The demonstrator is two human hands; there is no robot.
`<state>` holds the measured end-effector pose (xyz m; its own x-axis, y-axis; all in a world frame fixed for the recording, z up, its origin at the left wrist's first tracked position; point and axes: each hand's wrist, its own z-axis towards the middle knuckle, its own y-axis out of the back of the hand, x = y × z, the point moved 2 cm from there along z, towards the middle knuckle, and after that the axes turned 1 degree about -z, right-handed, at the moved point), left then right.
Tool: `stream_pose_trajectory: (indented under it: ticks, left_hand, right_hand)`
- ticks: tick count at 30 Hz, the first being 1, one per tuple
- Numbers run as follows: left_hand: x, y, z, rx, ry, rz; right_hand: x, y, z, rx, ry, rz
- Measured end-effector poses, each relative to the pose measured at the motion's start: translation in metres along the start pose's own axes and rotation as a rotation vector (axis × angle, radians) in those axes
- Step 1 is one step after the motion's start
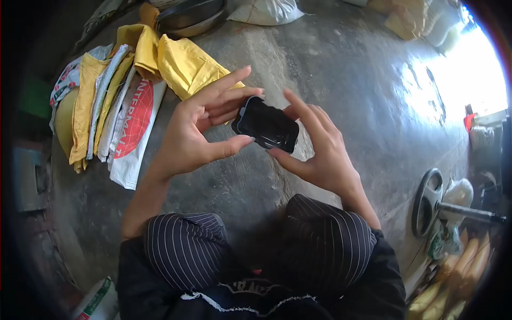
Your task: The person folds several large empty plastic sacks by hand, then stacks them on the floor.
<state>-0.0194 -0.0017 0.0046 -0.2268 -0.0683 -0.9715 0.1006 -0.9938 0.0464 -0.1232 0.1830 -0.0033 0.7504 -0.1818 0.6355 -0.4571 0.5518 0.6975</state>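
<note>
In front of my knees, both hands hold up a small black phone-like device (266,126). It has rounded corners and a glossy dark face, and it tilts down to the right. My left hand (200,125) grips its left end, thumb at the lower edge and fingertips at the upper edge, with the index finger stretched out. On the right end, my right hand (322,144) has its thumb at the lower corner and its curled fingers by the upper side. The underside of the device and some fingertips are hidden.
Yellow and white woven sacks (106,106) lie stacked at the left on the concrete floor (346,69). Behind them sits a metal basin (192,18), near a full white sack (266,12). A steering-wheel-like ring on a shaft (426,202) and yellowish long objects (453,272) are at right.
</note>
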Motion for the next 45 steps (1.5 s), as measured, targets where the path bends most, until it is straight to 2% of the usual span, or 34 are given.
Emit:
stream_pose_trajectory:
  ticks: [2,3,5,6,8,9,11,12,14,15,16,17,18,19,21,22,23,24,26,27,29,31,32,34,35,37,38,40,41,43,44,45]
  left_hand:
    - [0.003,-0.012,0.018,-0.016,0.043,-0.095]
    - [-0.003,-0.037,-0.001,-0.013,0.104,-0.087]
    - [-0.013,-0.057,0.003,-0.021,0.145,0.015]
    - [-0.005,-0.077,0.010,0.001,0.156,-0.048]
    - [0.005,-0.076,0.001,0.073,0.185,-0.007]
    - [0.009,-0.074,-0.007,0.114,0.176,-0.020]
    - [0.019,-0.059,-0.022,0.156,0.385,0.163]
    - [0.023,-0.048,-0.028,0.157,0.373,0.171]
    - [0.034,-0.037,-0.040,0.383,0.613,0.396]
    - [0.037,-0.036,-0.043,0.373,0.622,0.401]
    - [0.041,-0.036,-0.047,0.472,0.627,0.528]
    - [0.044,-0.037,-0.049,0.568,0.629,0.655]
    - [0.047,-0.040,-0.051,0.577,0.661,0.661]
    - [0.050,-0.041,-0.050,0.548,0.674,0.664]
    - [0.057,-0.044,-0.044,0.630,0.679,0.665]
    - [0.060,-0.047,-0.038,0.635,0.665,0.705]
    - [0.066,-0.050,-0.035,0.557,0.677,0.630]
    - [0.071,-0.051,-0.032,0.548,0.667,0.666]
    - [0.098,-0.041,-0.041,0.488,0.602,0.725]
    - [0.101,-0.041,-0.046,0.465,0.631,0.777]
    - [0.123,-0.020,-0.066,0.395,0.706,0.798]
    - [0.137,0.003,-0.085,0.305,0.916,0.591]
    - [0.147,0.018,-0.092,0.270,0.921,0.594]
    - [0.171,0.060,-0.109,0.159,1.072,0.541]
    - [0.179,0.084,-0.113,0.128,1.065,0.547]
    - [0.188,0.132,-0.129,-0.001,1.119,0.882]
    - [0.192,0.151,-0.135,-0.023,1.117,0.889]
    - [0.197,0.189,-0.144,-0.313,1.108,0.825]
    - [0.235,0.214,-0.157,-0.566,0.816,1.093]
    - [0.263,0.235,-0.144,-0.664,0.931,0.724]
    - [0.250,0.215,-0.123,-0.680,0.906,0.507]
    - [0.261,0.210,-0.103,-0.620,0.838,0.520]
  right_hand:
    - [-0.008,0.020,0.003,0.009,0.105,-0.099]
    - [-0.006,0.025,-0.029,-0.031,0.046,-0.080]
    - [-0.022,0.032,-0.040,0.011,0.083,0.079]
    - [-0.033,0.048,-0.052,0.003,0.025,-0.013]
    - [-0.038,0.042,-0.070,0.140,-0.091,0.048]
    - [-0.049,0.043,-0.092,0.115,-0.120,0.028]
    - [-0.090,0.040,-0.139,0.042,-0.549,-0.153]
    - [-0.108,0.042,-0.173,-0.085,-0.764,-0.080]
    - [-0.168,0.037,-0.269,-0.296,-1.197,-0.100]
    - [-0.203,0.035,-0.333,-0.239,-1.321,-0.329]
    - [-0.223,0.028,-0.393,-0.275,-1.402,-0.446]
    - [-0.227,0.026,-0.435,-0.226,-1.488,-0.467]
    - [-0.224,0.023,-0.465,-0.220,-1.493,-0.612]
    - [-0.224,0.022,-0.484,-0.176,-1.617,-0.593]
    - [-0.236,0.013,-0.523,-0.156,-1.666,-0.656]
    - [-0.234,0.015,-0.521,-0.107,-1.704,-0.682]
    - [-0.240,0.014,-0.521,-0.038,-1.726,-0.737]
    - [-0.239,0.018,-0.513,0.055,-1.817,-0.680]
    - [-0.246,0.025,-0.507,0.126,-1.805,-0.716]
    - [-0.248,0.031,-0.506,0.159,-1.796,-0.736]
    - [-0.254,0.040,-0.496,0.210,-1.756,-0.772]
    - [-0.259,0.048,-0.480,0.261,-1.717,-0.810]
    - [-0.261,0.053,-0.471,0.286,-1.696,-0.834]
    - [-0.261,0.064,-0.443,0.328,-1.624,-0.876]
    - [-0.259,0.071,-0.425,0.351,-1.577,-0.899]
    - [-0.255,0.081,-0.379,0.391,-1.442,-0.943]
    - [-0.251,0.085,-0.352,0.413,-1.362,-0.960]
    - [-0.235,0.091,-0.293,0.461,-1.157,-0.987]
    - [-0.224,0.090,-0.259,0.488,-1.043,-0.991]
    - [-0.199,0.087,-0.198,0.565,-0.826,-0.942]
    - [-0.186,0.086,-0.167,0.606,-0.711,-0.917]
    - [-0.177,0.079,-0.138,0.755,-0.630,-0.896]
